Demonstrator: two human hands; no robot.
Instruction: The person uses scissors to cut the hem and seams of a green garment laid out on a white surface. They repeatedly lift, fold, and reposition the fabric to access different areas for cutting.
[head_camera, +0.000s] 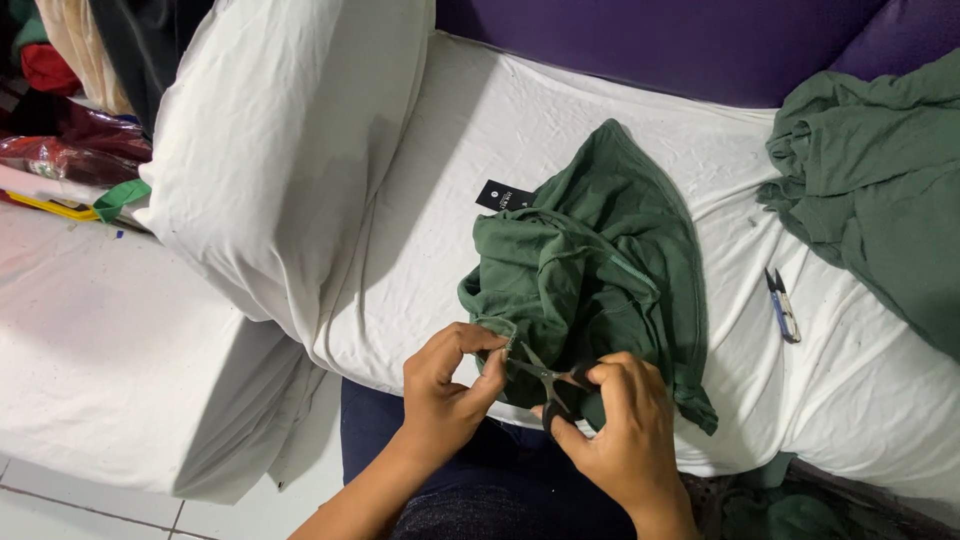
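A dark green garment lies bunched on a white sheet-covered surface, with a black tag at its upper left. My left hand pinches the garment's near edge between thumb and fingers. My right hand grips small black scissors, their blades pointing toward the pinched fabric edge by my left fingers.
A blue thread snipper lies on the sheet to the right. More green fabric is heaped at the far right. A white draped bundle stands at the left, with coloured cloth and bags behind it. Purple cushion at the back.
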